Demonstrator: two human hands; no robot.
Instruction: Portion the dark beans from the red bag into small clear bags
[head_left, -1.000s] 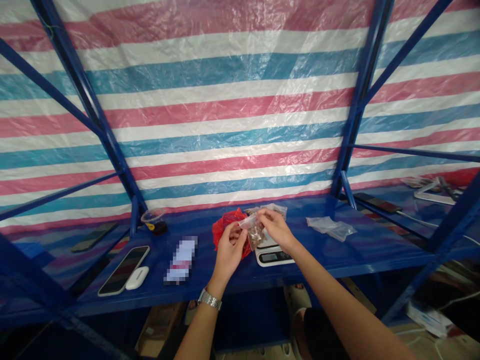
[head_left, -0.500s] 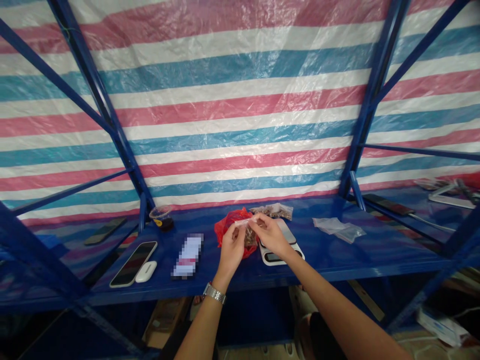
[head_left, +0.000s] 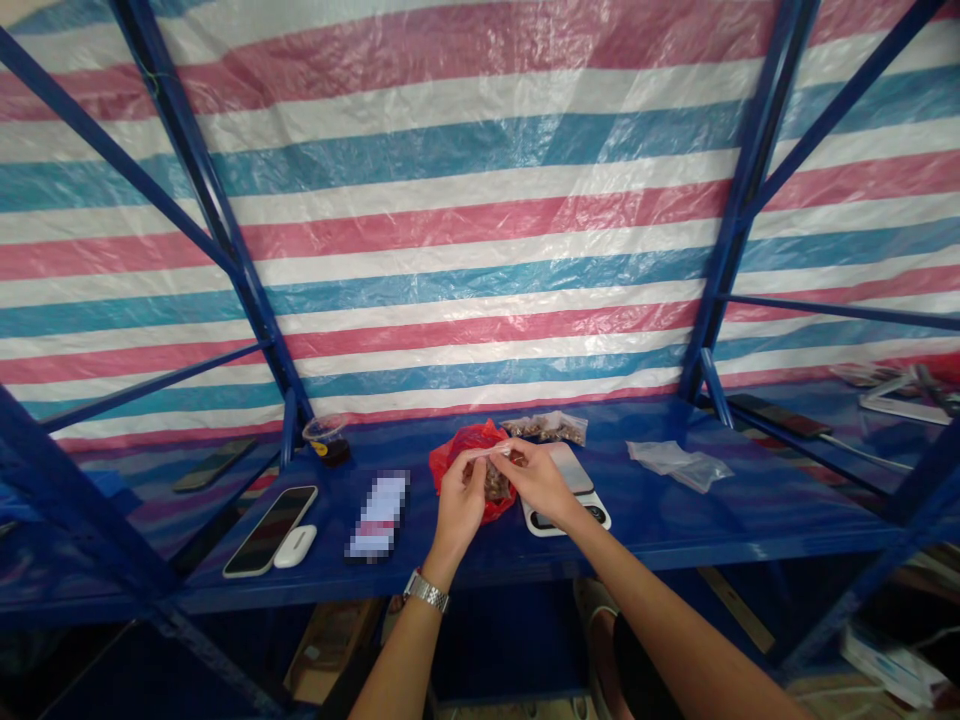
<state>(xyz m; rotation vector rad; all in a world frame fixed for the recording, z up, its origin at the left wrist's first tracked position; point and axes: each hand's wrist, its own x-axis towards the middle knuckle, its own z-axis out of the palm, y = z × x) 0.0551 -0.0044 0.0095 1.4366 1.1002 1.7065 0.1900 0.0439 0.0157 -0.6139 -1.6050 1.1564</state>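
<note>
A small clear zip bag (head_left: pixel 496 484) with brown bits inside hangs between my two hands. My left hand (head_left: pixel 460 500) pinches its top edge on the left side. On the right side of that edge, the fingers of my right hand (head_left: pixel 534 478) are closed too. Behind and below the bag lies a crumpled red plastic bag (head_left: pixel 448 452); its contents are mostly hidden. A white kitchen scale (head_left: pixel 571 468) stands just right of it, partly under my right hand and forearm. Filled small zip bags (head_left: pixel 559 428) lie at the back, beyond the scale.
Flat clear zip bags (head_left: pixel 679 465) lie to the right on the blue shelf (head_left: pixel 645 530). Leftward are a phone with a blurred screen (head_left: pixel 379 515), a dark-screened phone (head_left: pixel 270 530), a white earphone case (head_left: pixel 295 546) and a plastic cup of dark liquid (head_left: pixel 328 440). Blue posts (head_left: pixel 724 230) flank the shelf.
My right hand has shifted slightly along the zip bag's top edge, and both hands still hold it. The whole view has moved a little; the things on the shelf stay put.
</note>
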